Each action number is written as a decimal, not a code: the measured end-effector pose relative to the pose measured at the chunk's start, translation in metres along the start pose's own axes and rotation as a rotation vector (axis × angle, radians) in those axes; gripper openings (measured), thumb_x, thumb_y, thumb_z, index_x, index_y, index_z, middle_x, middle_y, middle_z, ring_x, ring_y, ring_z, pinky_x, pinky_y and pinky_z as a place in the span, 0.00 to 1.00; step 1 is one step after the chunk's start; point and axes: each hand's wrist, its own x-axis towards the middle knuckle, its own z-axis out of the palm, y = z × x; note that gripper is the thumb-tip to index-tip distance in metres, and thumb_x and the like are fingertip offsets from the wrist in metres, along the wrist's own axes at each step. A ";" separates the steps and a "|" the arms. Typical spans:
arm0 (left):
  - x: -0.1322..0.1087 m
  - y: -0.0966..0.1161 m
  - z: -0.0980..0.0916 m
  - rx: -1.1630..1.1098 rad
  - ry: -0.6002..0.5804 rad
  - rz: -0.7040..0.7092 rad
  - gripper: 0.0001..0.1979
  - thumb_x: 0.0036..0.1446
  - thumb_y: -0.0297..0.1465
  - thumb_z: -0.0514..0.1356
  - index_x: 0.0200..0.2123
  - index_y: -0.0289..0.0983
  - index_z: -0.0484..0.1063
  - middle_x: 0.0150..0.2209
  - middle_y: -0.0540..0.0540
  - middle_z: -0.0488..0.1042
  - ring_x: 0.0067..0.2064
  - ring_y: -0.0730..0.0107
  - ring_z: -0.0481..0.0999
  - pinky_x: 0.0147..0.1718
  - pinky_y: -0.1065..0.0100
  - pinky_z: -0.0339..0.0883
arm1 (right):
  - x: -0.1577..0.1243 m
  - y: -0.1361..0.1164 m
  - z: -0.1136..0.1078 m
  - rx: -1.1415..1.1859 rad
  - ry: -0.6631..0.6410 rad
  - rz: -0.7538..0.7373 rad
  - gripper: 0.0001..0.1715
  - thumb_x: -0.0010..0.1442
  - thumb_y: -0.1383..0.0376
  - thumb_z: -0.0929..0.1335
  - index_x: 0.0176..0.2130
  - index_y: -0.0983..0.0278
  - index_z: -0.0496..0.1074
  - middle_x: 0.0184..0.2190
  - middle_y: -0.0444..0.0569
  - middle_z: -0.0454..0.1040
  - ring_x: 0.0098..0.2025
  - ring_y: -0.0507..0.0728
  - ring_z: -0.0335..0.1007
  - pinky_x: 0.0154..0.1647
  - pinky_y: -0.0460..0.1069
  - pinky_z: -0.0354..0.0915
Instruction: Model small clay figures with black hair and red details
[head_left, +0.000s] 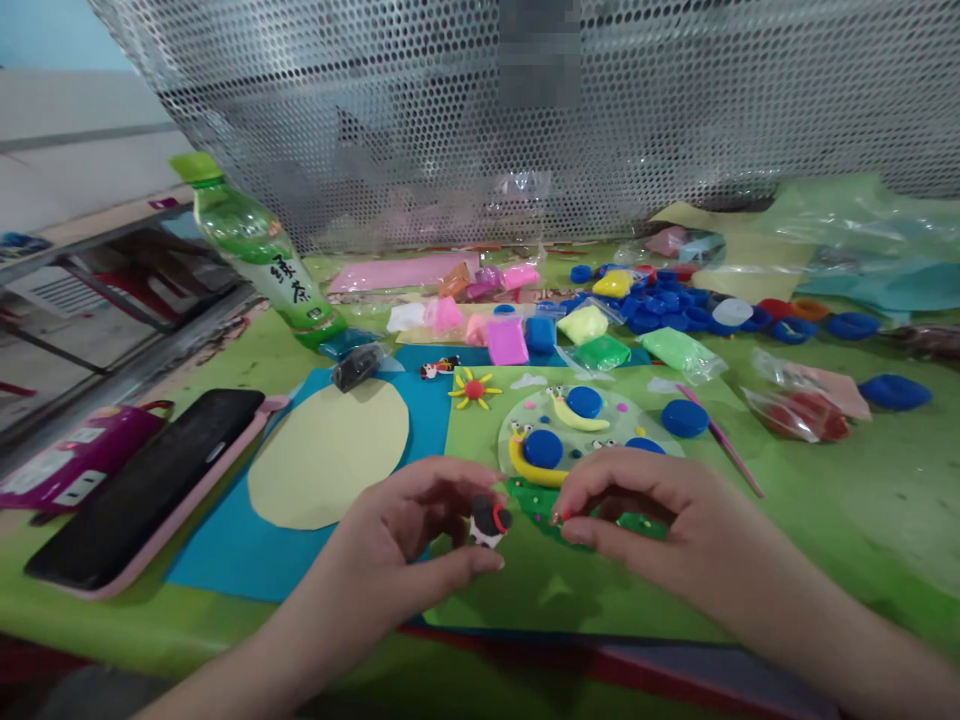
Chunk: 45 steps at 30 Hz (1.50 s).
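Observation:
My left hand (409, 535) is closed around a small clay figure (486, 522), black on top and white below with a red band. Between thumb and fingertips of my right hand (652, 500) is a tiny red piece of clay (564, 518), a little apart from the figure. Both hands hover over a light green sheet (645, 610). On it are a yellow sun with a red centre (475, 390), yellow snails with blue cap shells (544, 449) and dark green clay grass (532, 496), partly hidden by my right hand. A similar small figure (439, 368) lies farther back.
Left are a cream paper oval (330, 460), a phone (157, 480), a purple packet (82, 455) and a green tea bottle (262, 250). Bagged clay (508, 341) and many blue caps (660, 305) lie behind. A pink tool (724, 445) rests at right. Perforated metal (420, 130) stands at the back.

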 end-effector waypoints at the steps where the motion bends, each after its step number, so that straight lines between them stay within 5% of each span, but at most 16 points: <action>1: 0.002 0.001 0.001 -0.054 -0.010 -0.031 0.13 0.47 0.25 0.69 0.38 0.45 0.79 0.31 0.49 0.79 0.33 0.72 0.79 0.32 0.78 0.74 | 0.000 0.000 0.000 -0.001 0.006 -0.010 0.04 0.53 0.63 0.70 0.26 0.59 0.75 0.26 0.45 0.78 0.29 0.55 0.74 0.27 0.47 0.69; 7: 0.014 0.011 0.011 -0.219 -0.039 -0.080 0.13 0.44 0.23 0.71 0.34 0.43 0.80 0.29 0.49 0.79 0.30 0.75 0.79 0.28 0.82 0.73 | -0.001 -0.004 -0.005 -0.007 0.091 -0.082 0.06 0.52 0.64 0.73 0.25 0.59 0.74 0.25 0.41 0.78 0.27 0.52 0.72 0.26 0.46 0.65; 12: 0.020 0.018 0.018 -0.102 0.020 0.106 0.17 0.41 0.22 0.73 0.33 0.47 0.80 0.31 0.51 0.79 0.29 0.75 0.79 0.28 0.82 0.74 | -0.001 -0.007 -0.009 -0.031 0.098 -0.200 0.07 0.52 0.66 0.74 0.25 0.60 0.74 0.23 0.41 0.77 0.24 0.50 0.73 0.24 0.43 0.68; 25: 0.015 0.001 0.009 0.315 -0.107 0.241 0.20 0.50 0.38 0.70 0.47 0.59 0.75 0.33 0.52 0.80 0.31 0.70 0.81 0.29 0.78 0.77 | -0.001 -0.002 -0.015 -0.140 -0.030 -0.231 0.07 0.53 0.64 0.76 0.27 0.58 0.76 0.26 0.35 0.78 0.26 0.47 0.74 0.27 0.40 0.67; 31: 0.011 -0.001 0.009 0.434 -0.044 0.283 0.16 0.52 0.44 0.67 0.46 0.60 0.76 0.33 0.54 0.82 0.31 0.72 0.81 0.30 0.81 0.75 | -0.002 0.000 -0.013 -0.173 -0.040 -0.172 0.10 0.45 0.65 0.79 0.24 0.57 0.75 0.21 0.35 0.77 0.22 0.49 0.71 0.20 0.42 0.65; 45: 0.009 -0.001 0.014 0.376 -0.044 0.258 0.16 0.52 0.43 0.68 0.46 0.56 0.77 0.33 0.55 0.82 0.28 0.72 0.81 0.26 0.82 0.74 | -0.003 0.000 -0.011 -0.147 -0.004 -0.213 0.10 0.46 0.66 0.79 0.24 0.60 0.75 0.20 0.34 0.75 0.20 0.45 0.69 0.18 0.40 0.64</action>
